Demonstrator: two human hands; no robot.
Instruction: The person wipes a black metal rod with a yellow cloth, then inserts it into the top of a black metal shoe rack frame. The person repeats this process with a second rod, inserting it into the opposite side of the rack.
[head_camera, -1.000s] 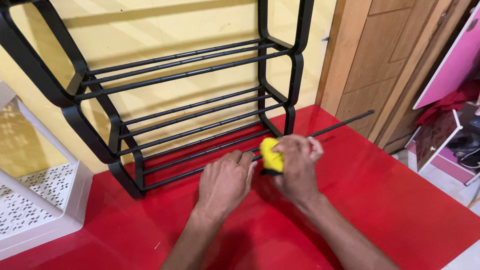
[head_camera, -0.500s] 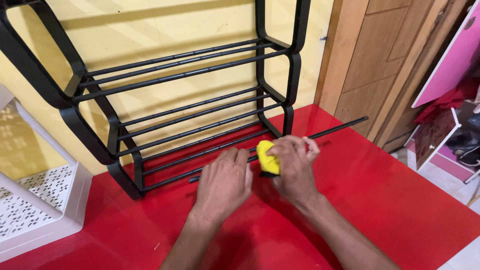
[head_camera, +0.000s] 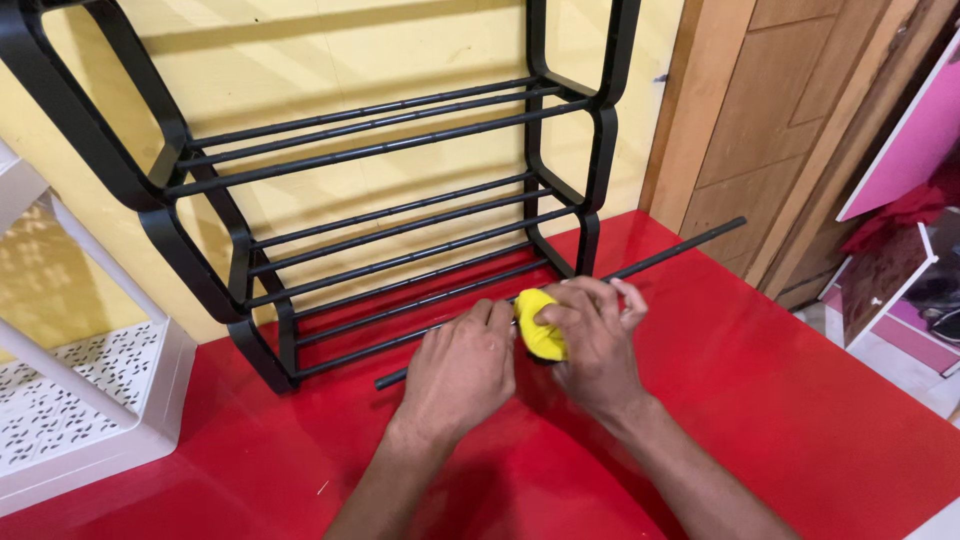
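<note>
A long black rod (head_camera: 680, 249) lies slantwise over the red floor (head_camera: 800, 400), running from lower left to upper right. My right hand (head_camera: 592, 345) presses a yellow cloth (head_camera: 538, 326) against the rod near its middle. My left hand (head_camera: 462, 365) is closed over the rod just left of the cloth. The rod's lower end (head_camera: 385, 381) sticks out past my left hand. Behind the hands stands a black shoe rack (head_camera: 400, 210) with several horizontal bars on three tiers.
A white perforated plastic shelf (head_camera: 80, 400) stands at the left. A yellow wall backs the rack. A wooden door and frame (head_camera: 770, 130) rise at the right, with a pink panel (head_camera: 915, 140) and clutter beyond.
The rod has slid toward the lower left through my hands, so more of its end shows left of my left hand. Both hands stay on it with the cloth.
</note>
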